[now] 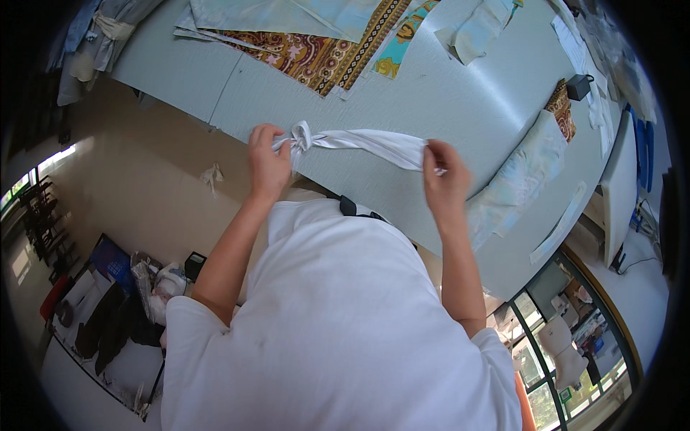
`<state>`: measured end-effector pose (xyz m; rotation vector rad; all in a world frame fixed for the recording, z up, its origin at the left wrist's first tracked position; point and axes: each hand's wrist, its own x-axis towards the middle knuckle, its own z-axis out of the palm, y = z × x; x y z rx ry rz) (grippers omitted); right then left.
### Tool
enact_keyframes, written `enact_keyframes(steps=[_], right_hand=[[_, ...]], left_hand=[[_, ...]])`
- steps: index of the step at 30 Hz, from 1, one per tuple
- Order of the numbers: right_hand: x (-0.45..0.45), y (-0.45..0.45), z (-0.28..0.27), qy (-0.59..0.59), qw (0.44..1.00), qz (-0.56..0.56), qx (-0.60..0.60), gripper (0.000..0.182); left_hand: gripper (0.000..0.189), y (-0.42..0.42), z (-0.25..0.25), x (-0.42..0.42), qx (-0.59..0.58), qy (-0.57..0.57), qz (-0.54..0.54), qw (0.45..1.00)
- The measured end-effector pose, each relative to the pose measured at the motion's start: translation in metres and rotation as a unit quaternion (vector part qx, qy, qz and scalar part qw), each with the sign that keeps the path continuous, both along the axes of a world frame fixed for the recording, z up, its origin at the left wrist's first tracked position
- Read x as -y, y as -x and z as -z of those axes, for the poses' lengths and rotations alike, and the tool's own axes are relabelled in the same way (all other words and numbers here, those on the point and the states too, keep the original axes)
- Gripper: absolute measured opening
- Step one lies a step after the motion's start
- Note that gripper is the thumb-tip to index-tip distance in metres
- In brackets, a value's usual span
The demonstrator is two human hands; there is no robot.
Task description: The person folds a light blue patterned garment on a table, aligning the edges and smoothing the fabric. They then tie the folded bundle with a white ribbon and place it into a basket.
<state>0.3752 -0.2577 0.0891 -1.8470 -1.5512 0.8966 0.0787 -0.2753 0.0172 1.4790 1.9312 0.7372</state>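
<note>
A white fabric strip (372, 143) stretches sideways over the near edge of the pale grey worktable (237, 102). Toward its left end it is tied in a knot with a loop (302, 136). My left hand (268, 159) pinches the short end just left of the knot. At the other end, my right hand (446, 169) grips the wider, flatter part of the strip between thumb and fingers. The length between both hands is partly twisted near the knot and spreads out toward the right. My right fingertips are slightly blurred.
Patterned brown fabric pieces (302, 56) and pale blue cloth (285, 19) lie at the table's far side. A folded pale cloth (520, 172) and a dark block (579, 87) are on the right. A fabric scrap (212, 176) is on the floor, left.
</note>
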Motion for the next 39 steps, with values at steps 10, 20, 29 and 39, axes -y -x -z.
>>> enact_keyframes(steps=[10,20,29,39], right_hand=[[-0.026,0.132,0.066,0.087,0.964,-0.250,-0.025,0.027],[-0.026,0.080,0.043,0.266,0.883,-0.081,-0.378,0.020],[0.002,0.065,0.006,0.234,0.910,-0.076,-0.333,0.020],[0.019,0.052,-0.009,0.187,0.937,-0.131,-0.266,0.025]], left_hand=[[0.011,-0.012,0.019,-0.010,0.098,0.062,-0.018,0.993],[0.013,-0.028,-0.036,-0.024,0.575,0.275,-0.090,0.766],[0.010,-0.036,-0.040,-0.027,0.625,0.275,-0.048,0.729],[0.012,-0.037,-0.028,-0.033,0.637,0.204,-0.149,0.729]])
